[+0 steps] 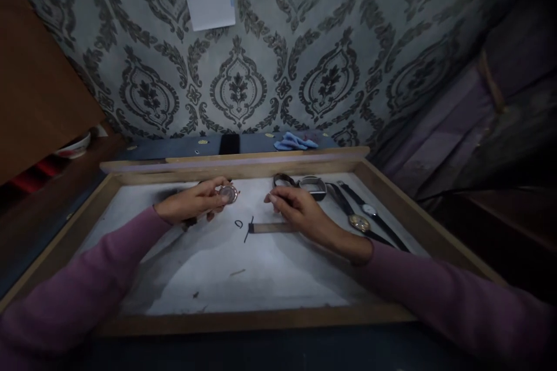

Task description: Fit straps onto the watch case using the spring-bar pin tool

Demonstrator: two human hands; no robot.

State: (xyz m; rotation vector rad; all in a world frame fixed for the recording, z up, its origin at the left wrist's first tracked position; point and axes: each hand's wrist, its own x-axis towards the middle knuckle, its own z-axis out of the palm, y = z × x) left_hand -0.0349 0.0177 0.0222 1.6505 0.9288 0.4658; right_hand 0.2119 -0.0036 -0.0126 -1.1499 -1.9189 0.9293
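My left hand (195, 202) grips a round watch case (228, 193) between thumb and fingers, raised over the white-lined tray (183, 278). To its right, my right hand (300, 211) is closed in a pinch, apart from the watch case; whatever its fingertips hold is too small to make out. Partly beneath the right hand lies a brown strap-like strip (272, 228) with a dark end. A small dark ring (238, 224) rests between the hands. Dark objects under my left hand are mostly hidden.
Several watches lie at the tray's right, among them a gold-faced watch (359, 222), a white-faced watch (369, 209) and a square watch (313, 185). A wooden rim (261, 320) surrounds the tray. Behind it are a blue cloth (295, 141) and a black flat object (229, 144).
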